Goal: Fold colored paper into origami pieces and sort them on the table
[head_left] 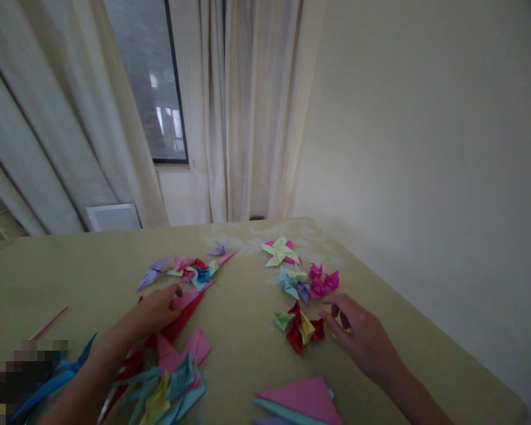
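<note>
My left hand (161,308) curls its fingers closed on a long, pointed piece of pink and red folded paper (186,310); the fingertips are partly hidden. Under and in front of that wrist lie pink folded paper (196,347) and a teal origami piece (180,378). On the right, my right hand (356,333) is held with thumb and forefinger apart. It is beside a cluster of red, yellow and green origami (295,330). Just behind are magenta origami pieces (322,282) and a light blue and purple group (292,283).
A pale green pinwheel (281,252) lies on magenta paper farther back. More origami (194,268) lies at the back left. Stacked pink and teal folded triangles (303,398) are near the front. A thin pink stick (48,323) is at left. A wall (446,206) borders the table's right side.
</note>
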`<state>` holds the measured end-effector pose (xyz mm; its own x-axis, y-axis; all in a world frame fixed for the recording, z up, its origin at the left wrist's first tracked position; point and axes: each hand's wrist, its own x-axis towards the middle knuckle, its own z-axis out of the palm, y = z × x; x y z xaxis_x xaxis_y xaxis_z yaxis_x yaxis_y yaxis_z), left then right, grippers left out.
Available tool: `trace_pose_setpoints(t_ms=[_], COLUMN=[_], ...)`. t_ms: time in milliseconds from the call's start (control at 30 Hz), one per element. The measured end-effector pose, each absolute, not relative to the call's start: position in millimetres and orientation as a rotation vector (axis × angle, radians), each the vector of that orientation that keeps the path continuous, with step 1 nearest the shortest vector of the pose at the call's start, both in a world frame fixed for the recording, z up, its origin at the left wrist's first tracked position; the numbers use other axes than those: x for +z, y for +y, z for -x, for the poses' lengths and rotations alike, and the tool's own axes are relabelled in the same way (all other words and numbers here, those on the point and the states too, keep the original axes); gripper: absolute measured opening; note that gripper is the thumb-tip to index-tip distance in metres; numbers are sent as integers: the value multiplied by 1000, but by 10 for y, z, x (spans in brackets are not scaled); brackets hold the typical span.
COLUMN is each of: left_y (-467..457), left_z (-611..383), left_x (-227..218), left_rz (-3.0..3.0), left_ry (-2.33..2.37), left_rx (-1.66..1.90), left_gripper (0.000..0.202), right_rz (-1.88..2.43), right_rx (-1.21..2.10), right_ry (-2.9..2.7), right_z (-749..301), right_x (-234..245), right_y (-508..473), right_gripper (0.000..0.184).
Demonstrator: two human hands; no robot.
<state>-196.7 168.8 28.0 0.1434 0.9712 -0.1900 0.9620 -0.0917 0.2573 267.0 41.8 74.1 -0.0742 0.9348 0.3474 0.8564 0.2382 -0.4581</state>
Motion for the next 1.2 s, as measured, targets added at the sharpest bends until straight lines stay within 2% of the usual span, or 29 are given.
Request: trace_pose_setpoints(t_ms=[200, 300, 400, 467, 533, 633, 733, 833, 967, 1067, 1200], left_y=[1686, 1642, 1458, 1250, 1014, 702, 501, 393, 378, 567, 1073], left_z=[1976, 1924, 1688, 1405, 1082, 692, 501, 396, 305, 457, 1033], left_x=[327, 487, 748, 921, 1061, 1198, 1247, 1213, 1086, 968, 766], left_rz=[-2172, -2282, -2290, -2216, -2122, -2056, -2025, -1970, -1977, -2129, -2350], left_ry=[1825, 1733, 1491, 1346, 1190, 1022, 995, 1031, 981, 1038, 1666], left_rx=[-32, 67, 309, 489, 620, 728, 799, 811, 772, 659, 382], left_gripper=[9, 10, 10, 19, 23, 14, 8, 18, 23, 16, 20], right_rz=[1424, 1408, 1285, 1186, 1120, 1020, 938, 921, 936, 953, 1017], right_rx=[311, 497, 771, 880, 945, 1047, 1154, 1268, 1215, 1066, 973], right_ry=[-2061, -2098, -2105, -2024, -1893, -1670, -1532, -1471, -1343, -1451, -1978], right_z=[-2087, -1823, -1590, -1481, -1424, -1437, -1515, -1578, -1645, -1787, -2071], right_x=[817, 748, 731, 756, 796, 859, 904, 898, 844, 874, 960], right_y=[610, 661, 662, 666, 683, 694, 625, 497, 359, 271, 87], right_gripper=[20, 29, 46, 51, 46, 36, 37, 39, 44, 37, 19])
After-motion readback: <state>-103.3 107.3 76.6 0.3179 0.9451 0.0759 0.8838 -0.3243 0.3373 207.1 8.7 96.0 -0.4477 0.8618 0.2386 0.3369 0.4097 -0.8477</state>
